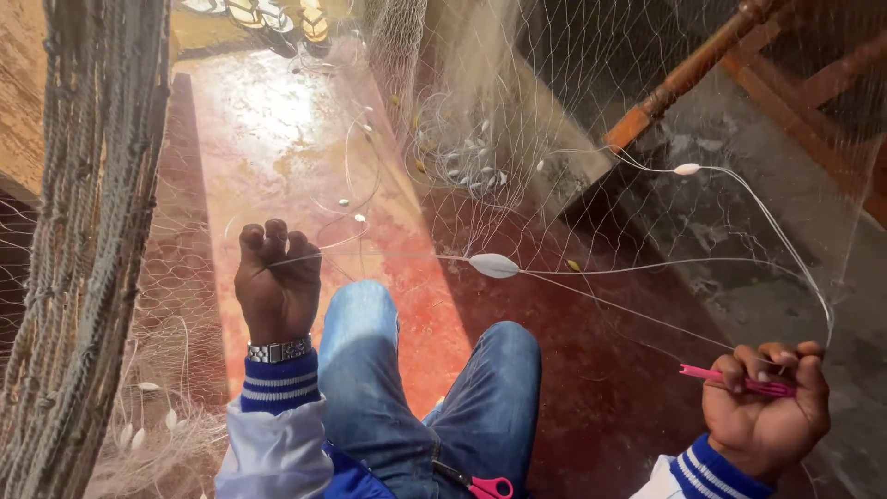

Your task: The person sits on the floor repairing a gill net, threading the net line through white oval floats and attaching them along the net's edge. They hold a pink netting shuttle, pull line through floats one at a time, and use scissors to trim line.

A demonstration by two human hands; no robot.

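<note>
Your left hand [277,282] is squeezed tight on the thin net line [397,258]; a white float [493,265] hangs just past it. Your right hand [763,407] pinches a pink needle [735,378].

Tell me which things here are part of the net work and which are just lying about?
In use:
- left hand gripping the float line
- oval white float
- right hand holding a pink netting needle
- fishing net

Lying about:
- pink-handled scissors on the lap
- sandals
- wooden post
</note>
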